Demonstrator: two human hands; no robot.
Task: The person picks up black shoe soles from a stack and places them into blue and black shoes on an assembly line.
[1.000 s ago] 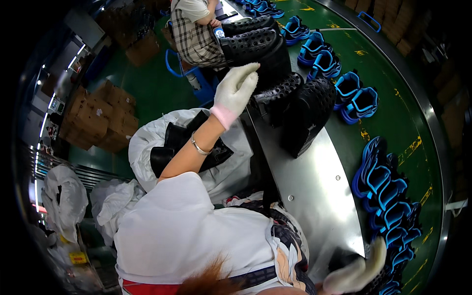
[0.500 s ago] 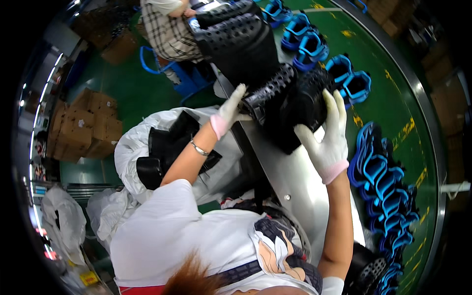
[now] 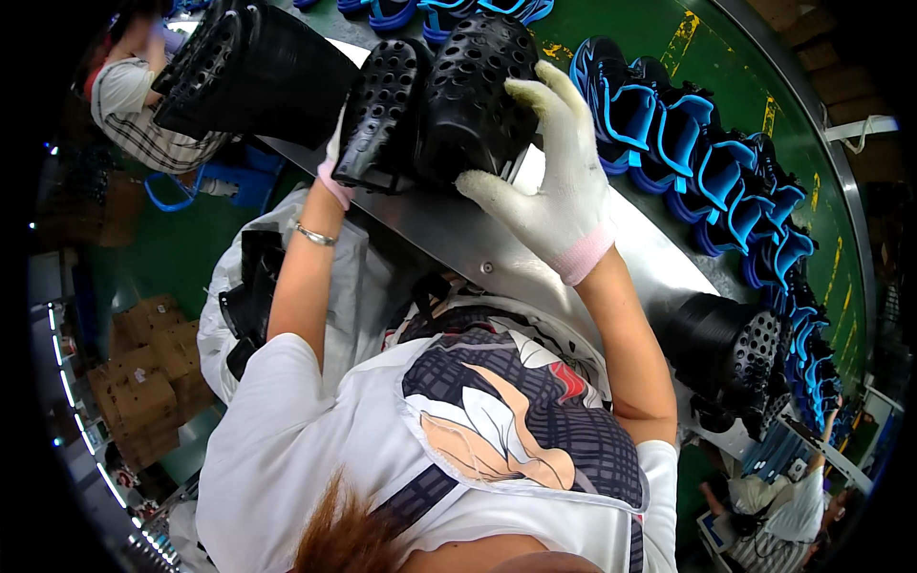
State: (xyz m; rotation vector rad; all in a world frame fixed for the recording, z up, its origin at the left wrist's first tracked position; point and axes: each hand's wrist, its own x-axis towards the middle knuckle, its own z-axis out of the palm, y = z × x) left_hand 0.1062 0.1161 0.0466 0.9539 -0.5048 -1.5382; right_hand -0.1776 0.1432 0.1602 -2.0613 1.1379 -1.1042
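Two stacks of black sole-shaped pieces with round holes stand side by side between my gloved hands. My left hand [image 3: 334,158], seen edge-on, presses against the outer side of the left black perforated stack [image 3: 382,105]; its fingertips are mostly hidden. My right hand [image 3: 559,162] is curved round the right black perforated stack [image 3: 478,91], the thumb at its near end and the fingers along its right side. A larger black stack [image 3: 277,76] lies just beyond my left hand, its holed face turned left.
The metal worktop [image 3: 573,239] runs diagonally, with another black stack [image 3: 712,334] at its right end. Black-and-blue shoes [image 3: 716,172] line the green belt beyond. A white sack [image 3: 353,272] with black pieces and cardboard boxes [image 3: 143,382] are left. Other people sit far left and lower right.
My view has swung, and the stacks and both hands now appear farther left and higher. My hands stay at the two outer sides of the black stacks, which now stand more upright.
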